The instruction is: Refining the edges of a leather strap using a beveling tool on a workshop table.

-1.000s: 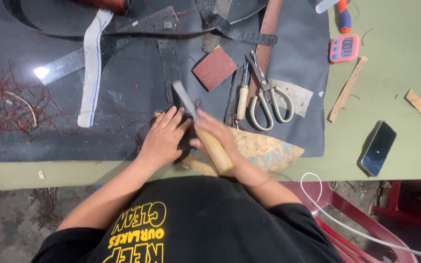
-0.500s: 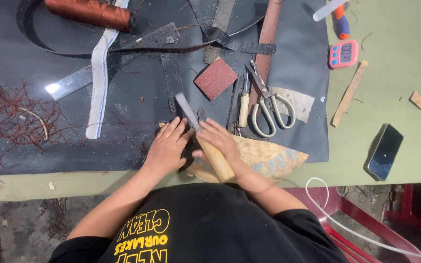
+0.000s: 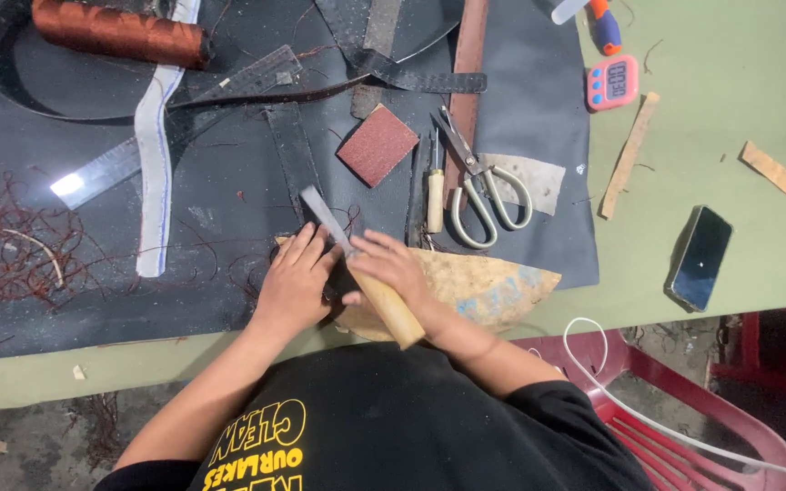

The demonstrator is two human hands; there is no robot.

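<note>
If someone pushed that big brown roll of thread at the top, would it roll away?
Probably. The brown thread spool is a cylinder lying on its side on the dark mat, so a sideways nudge would likely roll it. Its wound thread looks glossy, perhaps slightly slippery. It seems stiff enough to lift whole.

- A small pink digital timer (image 3: pixel 612 83) lay on the green table near the far right edge of the dark mat; it was squarish with rounded corners, with a pale grey screen and blue buttons beside it.
- A black rectangular phone (image 3: pixel 700 257) lay tilted on the green table to the right, its dark screen glossy.
</note>
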